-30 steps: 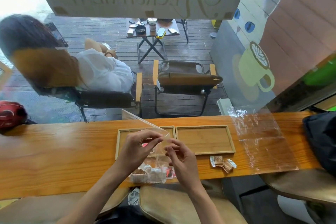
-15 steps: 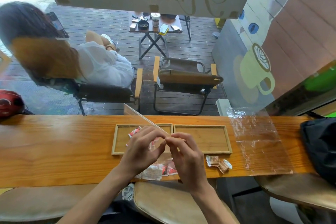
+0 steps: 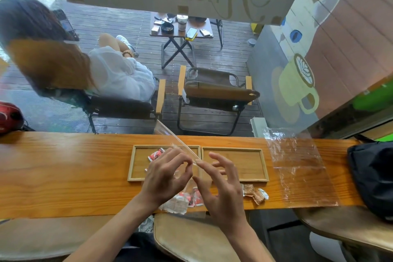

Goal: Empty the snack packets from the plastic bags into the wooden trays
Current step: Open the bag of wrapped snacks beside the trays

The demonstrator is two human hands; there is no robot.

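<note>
Wooden tabletop runs across the head view, with two shallow wooden trays side by side at its middle. The left tray holds a red-and-white snack packet near its far edge; the right tray shows only bare wood.

Both bare hands work above the seam between the trays. The left hand has its grip pressed together, thumb and forefinger pinching the near end of a clear plastic bag whose stiff top edge slants up and away toward the window. The right hand meets the same edge with its forefinger and thumb tip, while its other fingers are spread wide; whether it truly pinches the film cannot be told. The bag's lower part hangs down between the wrists, and inside it a cluster of packets, white ones and red ones, lies on the near edge of the tabletop.

Just right of the right hand, two brown packets lie loose on the wood in front of the right tray. Farther right, a second clear plastic bag lies flat and crinkled, and beyond it a black bag sits at the tabletop's end.

Through the glass, a person in a white top sits in a folding chair on the deck, beside another chair.
</note>
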